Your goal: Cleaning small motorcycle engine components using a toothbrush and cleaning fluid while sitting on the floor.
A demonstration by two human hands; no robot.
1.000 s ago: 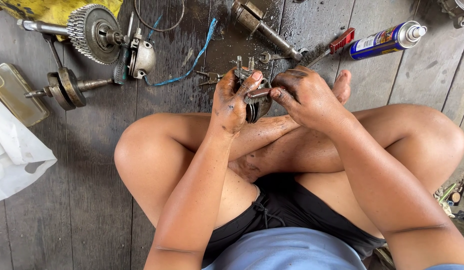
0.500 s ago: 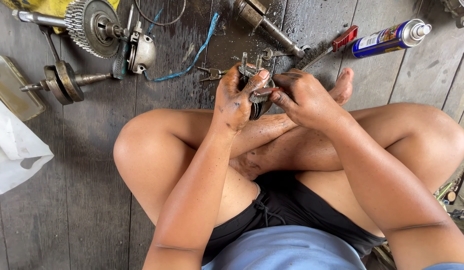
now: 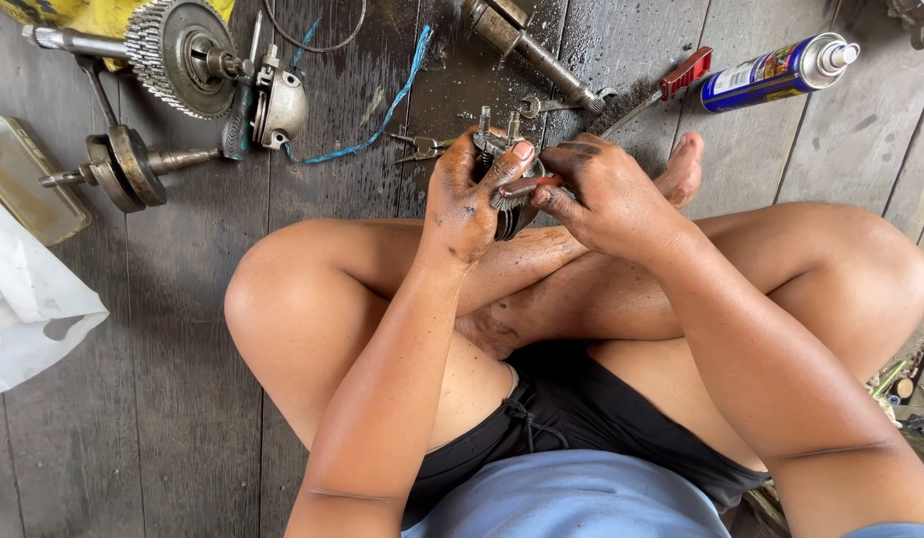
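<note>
I look down on the dark, oil-stained wooden plank floor (image 3: 183,399), the biggest thing here, and I place everything else from the small round metal part with upright studs (image 3: 502,149) held above the crossed shins.

Far left of that part lies a white crumpled plastic sheet (image 3: 28,309), with a flat yellowish rectangular tin (image 3: 23,189) just above it. Up and left of the part sits a large toothed steel gear on a shaft (image 3: 178,55); below that gear rests a crankshaft-like steel shaft with round weights (image 3: 118,169), and beside the gear lies a small grey cast metal cover (image 3: 282,105). A blue cord (image 3: 382,115) trails between the cover and the part. Up and right of the part lie a long greasy steel shaft (image 3: 527,50), a blue spray can with a white cap (image 3: 776,72) and a red-handled screwdriver (image 3: 671,82). Small pliers (image 3: 422,147) lie just left of the part.

My left hand (image 3: 467,204) wraps the part, fingers curled tight around its rim. My right hand (image 3: 611,194) presses in from the right, fingertips pinching at the part's edge; what they pinch I cannot tell.

The risk, as I judge it: both hands are slick with grease, so the part could slip and drop onto the shins or the floor, or a small piece could spring off and roll into a gap between planks.
</note>
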